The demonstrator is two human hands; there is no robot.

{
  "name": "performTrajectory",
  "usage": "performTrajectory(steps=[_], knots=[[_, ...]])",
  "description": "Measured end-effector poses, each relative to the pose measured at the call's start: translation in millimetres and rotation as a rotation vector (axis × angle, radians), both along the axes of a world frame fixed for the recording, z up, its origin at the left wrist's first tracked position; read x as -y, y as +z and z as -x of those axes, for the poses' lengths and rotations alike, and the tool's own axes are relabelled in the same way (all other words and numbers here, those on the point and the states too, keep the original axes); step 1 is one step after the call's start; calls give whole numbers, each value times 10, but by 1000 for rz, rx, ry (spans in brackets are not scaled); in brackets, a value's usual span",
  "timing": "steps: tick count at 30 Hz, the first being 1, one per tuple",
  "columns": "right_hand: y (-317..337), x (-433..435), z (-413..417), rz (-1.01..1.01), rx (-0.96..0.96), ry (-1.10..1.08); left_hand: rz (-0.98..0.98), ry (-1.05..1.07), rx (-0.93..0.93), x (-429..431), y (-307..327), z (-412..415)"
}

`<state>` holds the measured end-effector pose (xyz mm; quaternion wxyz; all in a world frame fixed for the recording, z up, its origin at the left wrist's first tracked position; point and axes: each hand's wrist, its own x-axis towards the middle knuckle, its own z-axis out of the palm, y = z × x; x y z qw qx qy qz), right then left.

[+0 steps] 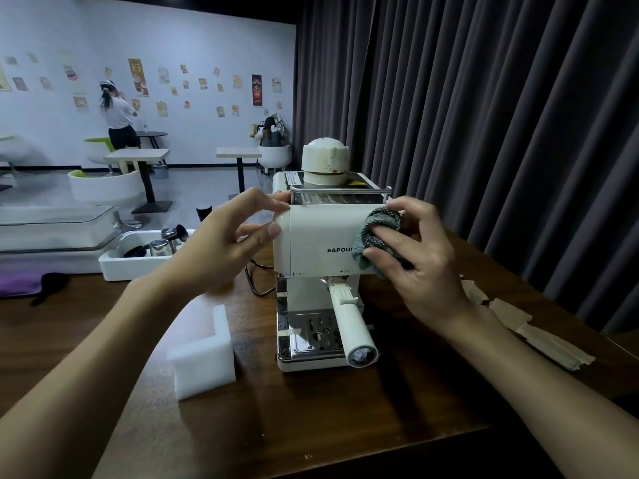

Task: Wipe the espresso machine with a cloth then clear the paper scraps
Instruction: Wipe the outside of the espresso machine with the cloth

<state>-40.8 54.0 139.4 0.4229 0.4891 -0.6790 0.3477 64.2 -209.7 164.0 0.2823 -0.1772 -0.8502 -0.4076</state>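
Espresso machine [318,233] mid tabletop [311,426]; foam block [202,361] on my L, paper scraps [546,340] R, tray [114,267] behind-L.

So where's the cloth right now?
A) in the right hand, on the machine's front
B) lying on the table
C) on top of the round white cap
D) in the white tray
A: the right hand grips the bunched cloth and presses it on the machine front, beside the brand name.
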Motion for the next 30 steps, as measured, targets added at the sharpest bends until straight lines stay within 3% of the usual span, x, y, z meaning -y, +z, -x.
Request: performTrajectory(steps=[12,30], knots=[[42,228,-85,-33,-100,103,-18,1,-4,-13,-4,-6],[273,706,-243,-172,-42,245,-125,-47,45,-53,4,-41]])
